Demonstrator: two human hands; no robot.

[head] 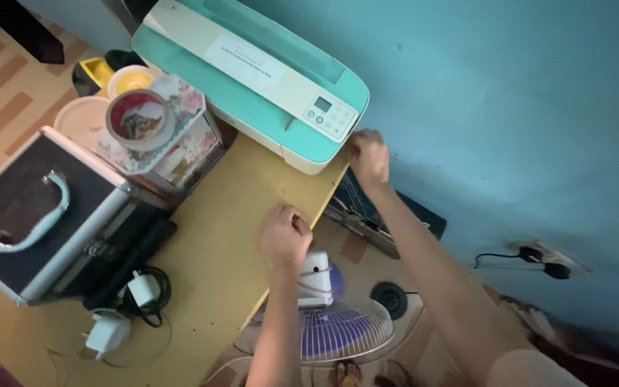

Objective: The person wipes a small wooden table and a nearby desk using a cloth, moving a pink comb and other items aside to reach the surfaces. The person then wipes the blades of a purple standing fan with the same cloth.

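Both hands at the printer's end of the bench

Right hand (368, 156) grips the printer (266, 79) corner; left hand (285, 235), clenched, rests at the bench (216, 236) edge.

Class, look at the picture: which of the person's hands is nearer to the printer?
The right hand. It rests against the printer at its near corner, by the desk edge. The left hand is a fist on the desk, apart from the printer.

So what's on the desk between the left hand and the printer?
Head view: only bare yellow desk top lies between left hand and printer.
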